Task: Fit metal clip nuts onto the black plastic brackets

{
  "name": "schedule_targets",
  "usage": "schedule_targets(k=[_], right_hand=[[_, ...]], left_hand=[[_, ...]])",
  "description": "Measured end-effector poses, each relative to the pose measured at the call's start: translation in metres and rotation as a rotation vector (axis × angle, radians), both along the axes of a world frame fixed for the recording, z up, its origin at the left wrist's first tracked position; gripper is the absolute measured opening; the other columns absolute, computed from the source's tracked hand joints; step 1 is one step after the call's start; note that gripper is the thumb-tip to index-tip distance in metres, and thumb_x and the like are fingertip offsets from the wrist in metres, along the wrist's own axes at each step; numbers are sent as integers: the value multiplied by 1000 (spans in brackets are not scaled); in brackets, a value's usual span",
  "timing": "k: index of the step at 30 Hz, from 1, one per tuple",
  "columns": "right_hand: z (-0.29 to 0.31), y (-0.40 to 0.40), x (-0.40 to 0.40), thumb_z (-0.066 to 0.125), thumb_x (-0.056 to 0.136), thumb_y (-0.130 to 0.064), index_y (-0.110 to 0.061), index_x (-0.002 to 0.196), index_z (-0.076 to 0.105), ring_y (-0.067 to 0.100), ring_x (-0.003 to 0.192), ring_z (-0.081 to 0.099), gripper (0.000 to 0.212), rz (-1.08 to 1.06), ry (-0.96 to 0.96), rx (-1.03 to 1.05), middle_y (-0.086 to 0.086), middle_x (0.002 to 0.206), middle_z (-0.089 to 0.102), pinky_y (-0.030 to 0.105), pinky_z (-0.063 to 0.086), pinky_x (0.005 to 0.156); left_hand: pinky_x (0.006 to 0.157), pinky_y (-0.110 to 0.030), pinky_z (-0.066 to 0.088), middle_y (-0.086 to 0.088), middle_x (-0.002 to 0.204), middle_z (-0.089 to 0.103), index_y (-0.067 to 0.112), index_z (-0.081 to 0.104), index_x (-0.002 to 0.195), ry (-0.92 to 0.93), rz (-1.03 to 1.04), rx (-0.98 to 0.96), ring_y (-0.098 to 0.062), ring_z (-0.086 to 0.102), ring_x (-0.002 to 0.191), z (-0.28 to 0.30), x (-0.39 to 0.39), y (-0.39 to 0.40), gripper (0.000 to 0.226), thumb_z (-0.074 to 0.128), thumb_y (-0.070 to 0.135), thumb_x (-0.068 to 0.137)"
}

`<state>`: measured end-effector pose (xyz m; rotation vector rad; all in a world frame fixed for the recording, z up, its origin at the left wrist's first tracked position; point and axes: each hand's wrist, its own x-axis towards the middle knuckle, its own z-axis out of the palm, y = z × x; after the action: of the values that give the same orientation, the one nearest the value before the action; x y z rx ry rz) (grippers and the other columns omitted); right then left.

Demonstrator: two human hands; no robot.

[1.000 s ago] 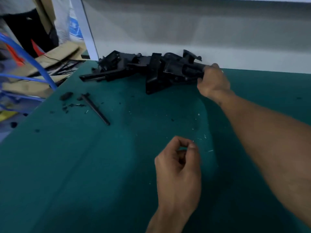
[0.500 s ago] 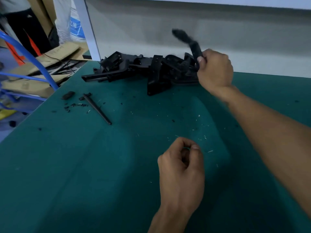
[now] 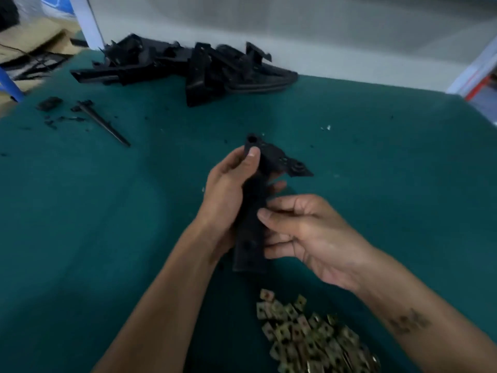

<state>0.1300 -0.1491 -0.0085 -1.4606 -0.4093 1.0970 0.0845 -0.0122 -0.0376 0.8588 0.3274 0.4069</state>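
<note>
A long black plastic bracket [image 3: 248, 238] with a flanged top end is held upright over the green table, in the middle of the view. My left hand [image 3: 226, 189] grips its upper left side, thumb near the hole at the top. From the right, my right hand [image 3: 309, 232] pinches the bracket's lower edge, thumb on its face and fingers behind. Whether a nut sits between those fingers is hidden. A heap of several brass-coloured metal clip nuts [image 3: 309, 337] lies just below my hands.
A pile of black plastic brackets [image 3: 204, 65] lies at the table's far edge against a grey wall. A thin black rod [image 3: 103, 122] and plastic scraps [image 3: 49, 103] lie at the far left. The green table mat [image 3: 80, 211] stretches left of my arms.
My right hand lifted a bracket off the far pile and brought it to the middle. My left hand, earlier pinched shut by itself, now grips that bracket. The view dropped, showing the clip nuts.
</note>
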Motion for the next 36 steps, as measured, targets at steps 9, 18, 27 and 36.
schedule_targets(k=[9,18,27,36], right_hand=[[-15,-107,-19,73,85,-29,-34,96,79,10,78,67,14,-109,-717,-49,-1,90,75,19,51,70],[-36,-111,-26,74,90,-30,-38,116,76,20,89,55,28,203,-1005,-148,-11,131,54,30,47,81],[-38,-108,-5,65,94,-31,-33,97,68,15,79,60,5,207,-884,-45,-3,96,65,19,45,69],[-37,-58,37,54,99,-2,-2,112,70,15,65,56,21,-451,-96,415,8,73,63,23,49,60]], left_hand=[[41,-18,38,-14,74,60,4,54,88,21,-216,-53,-14,65,62,-2,-1,-2,15,57,17,93],[44,-18,37,-14,83,53,-1,57,104,90,-291,123,-9,57,62,1,-4,-8,33,63,28,88],[54,-19,54,-10,87,63,0,63,116,129,-260,70,-9,64,65,1,-5,-7,34,63,27,95],[52,-21,48,-1,86,69,16,69,82,43,-187,102,-9,61,67,-5,-3,-4,9,68,24,87]])
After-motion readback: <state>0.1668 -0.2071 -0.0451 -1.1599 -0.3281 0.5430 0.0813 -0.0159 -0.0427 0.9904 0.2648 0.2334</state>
